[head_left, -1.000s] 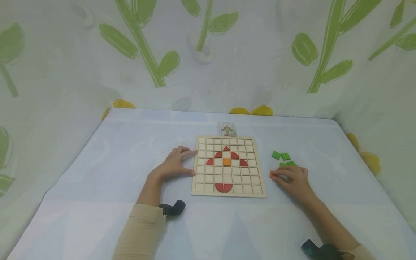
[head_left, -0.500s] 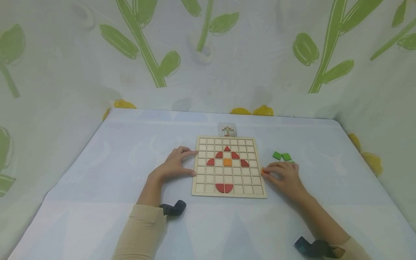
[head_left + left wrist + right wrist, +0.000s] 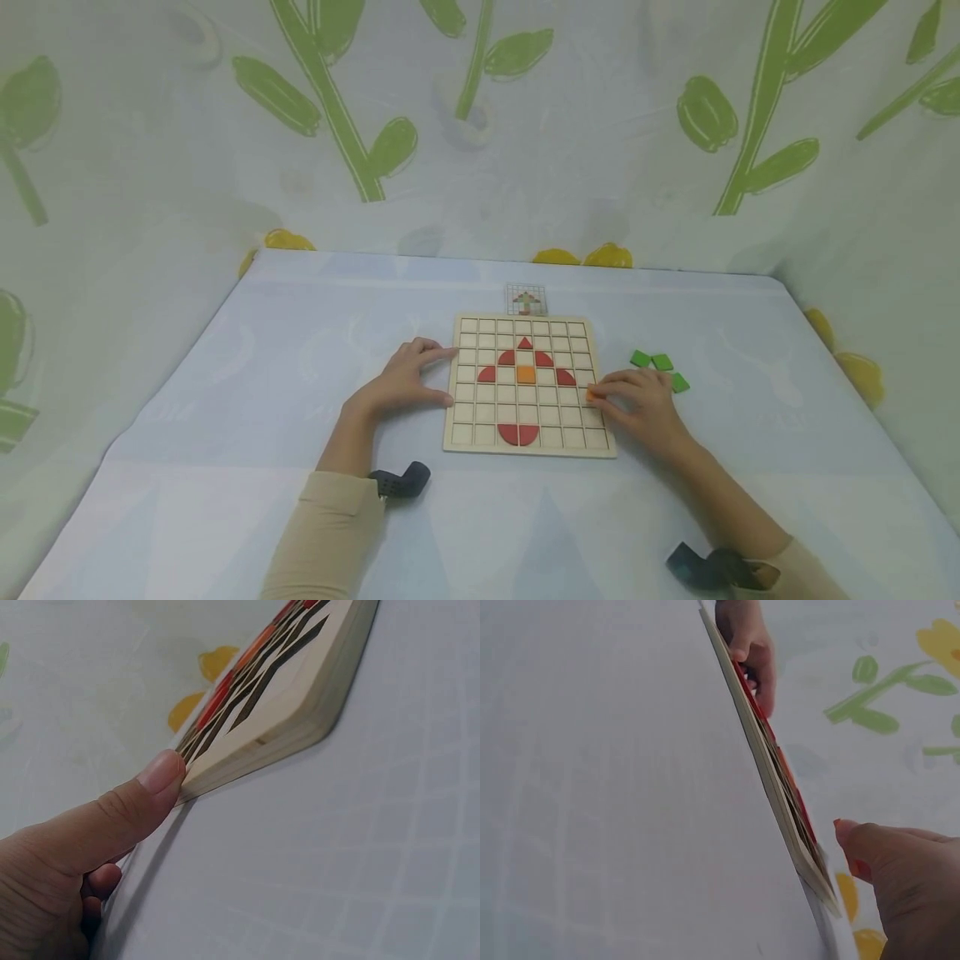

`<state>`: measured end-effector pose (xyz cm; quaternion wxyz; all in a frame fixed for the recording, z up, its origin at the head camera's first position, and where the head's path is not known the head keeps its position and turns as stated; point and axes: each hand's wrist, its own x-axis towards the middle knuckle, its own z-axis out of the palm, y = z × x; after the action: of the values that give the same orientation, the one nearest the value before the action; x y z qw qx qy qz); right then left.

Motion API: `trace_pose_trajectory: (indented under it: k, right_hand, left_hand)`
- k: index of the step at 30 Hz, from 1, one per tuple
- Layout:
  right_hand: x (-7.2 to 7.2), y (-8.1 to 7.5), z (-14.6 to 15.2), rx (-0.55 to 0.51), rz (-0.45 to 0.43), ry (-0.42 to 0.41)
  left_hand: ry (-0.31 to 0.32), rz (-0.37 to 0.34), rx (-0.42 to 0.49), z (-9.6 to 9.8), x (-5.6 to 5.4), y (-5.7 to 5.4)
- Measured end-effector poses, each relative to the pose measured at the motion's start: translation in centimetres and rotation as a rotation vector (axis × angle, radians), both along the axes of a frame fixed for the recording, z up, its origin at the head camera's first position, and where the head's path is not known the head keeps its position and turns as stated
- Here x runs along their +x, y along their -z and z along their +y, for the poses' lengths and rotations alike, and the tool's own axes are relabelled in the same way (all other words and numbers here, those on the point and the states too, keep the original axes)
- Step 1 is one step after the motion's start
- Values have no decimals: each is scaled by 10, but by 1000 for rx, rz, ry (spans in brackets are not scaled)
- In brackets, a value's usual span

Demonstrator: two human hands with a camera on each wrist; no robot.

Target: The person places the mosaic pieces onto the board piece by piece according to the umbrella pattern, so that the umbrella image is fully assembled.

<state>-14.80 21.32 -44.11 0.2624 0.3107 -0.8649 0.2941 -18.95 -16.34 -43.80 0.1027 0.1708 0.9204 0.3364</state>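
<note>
A wooden grid board point(image 3: 551, 414) lies flat on the table. My right hand point(image 3: 647, 412) pinches an orange tile point(image 3: 591, 393) between thumb and fingers, over the board's right side. In the right wrist view the tile's orange edge point(image 3: 856, 864) shows beside the thumb. My left hand point(image 3: 407, 379) touches the left edge of the board with thumb and index finger spread apart; the left wrist view has the thumb point(image 3: 161, 774) at the rim. An orange square point(image 3: 527, 374) sits mid-board among red quarter-circles point(image 3: 507, 357), with a red triangle point(image 3: 525, 343) above.
Several green square tiles point(image 3: 662, 362) lie on the table right of the board, close to my right hand. A small pattern card point(image 3: 526, 300) with a gridded picture lies at the board's far edge. Behind the table point(image 3: 337, 292) stands a leaf-printed wall point(image 3: 585, 125).
My right hand has moved left with the orange tile, from beside the green tiles to over the board's right side. More of the green tiles shows now. The left hand stays put.
</note>
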Motion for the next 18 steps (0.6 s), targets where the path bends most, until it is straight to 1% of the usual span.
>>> trace_pose_trajectory:
  k: [9,15,18]
  right_hand:
    - [-2,-2,-15,-14,15,-46]
    - [-2,-3,-27,37,-8,-37]
    - [-3,-2,-32,41,-16,-53]
  left_hand:
    - [-12,-8,1,1,0,0]
    - [-16,-11,3,1,1,-1]
    - [-17,-11,2,1,1,-1]
